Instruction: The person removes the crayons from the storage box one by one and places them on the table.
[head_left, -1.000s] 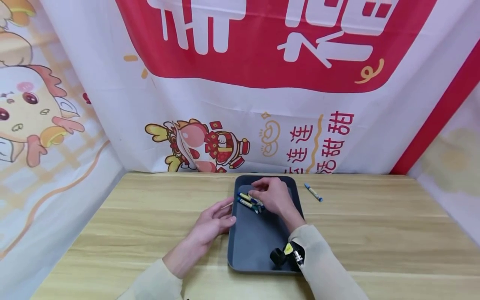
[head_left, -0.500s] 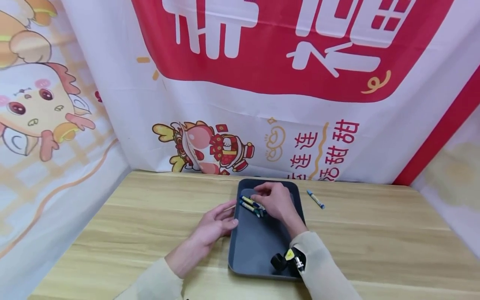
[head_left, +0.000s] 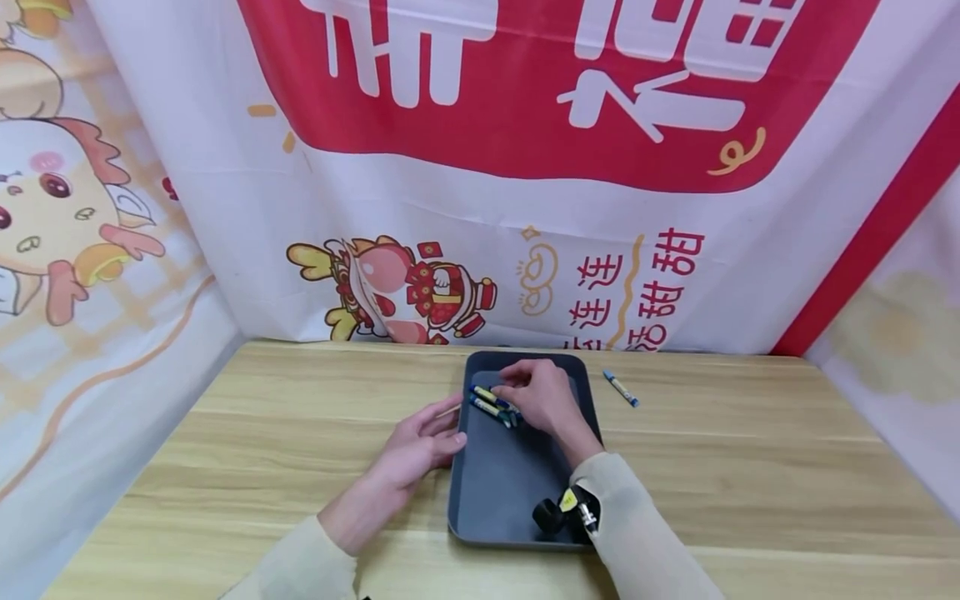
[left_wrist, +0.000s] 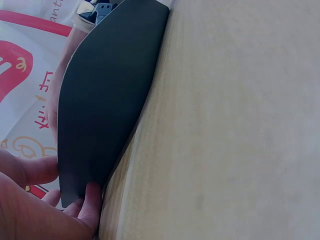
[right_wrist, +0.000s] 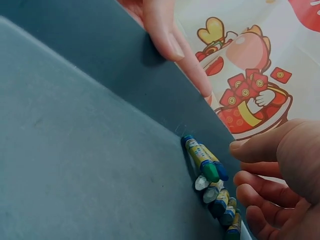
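Note:
A dark grey rectangular tray (head_left: pixel 495 492) lies on the wooden table. My left hand (head_left: pixel 416 450) holds its left wall, and in the left wrist view its thumb is at the rim and its fingers (left_wrist: pixel 91 202) on the outer side. Several crayons (right_wrist: pixel 200 157) with yellow labels and blue, green and whitish ends lie bunched along the tray's inner far-left wall. Just over them is my right hand (head_left: pixel 547 396), its fingers (right_wrist: pixel 255 185) loosely bent. The right wrist view shows nothing between thumb and fingers; whether a fingertip touches a crayon cannot be told.
One blue-ended crayon (head_left: pixel 620 388) lies on the table (head_left: pixel 720 467) right of the tray. A printed cloth (head_left: pixel 420 196) hangs behind the table's back edge. A black wrist camera (head_left: pixel 551 517) on the right arm hangs over the tray's near right part.
The head view shifts slightly. Both hands, the tray and the crayons keep nearly the same places relative to one another.

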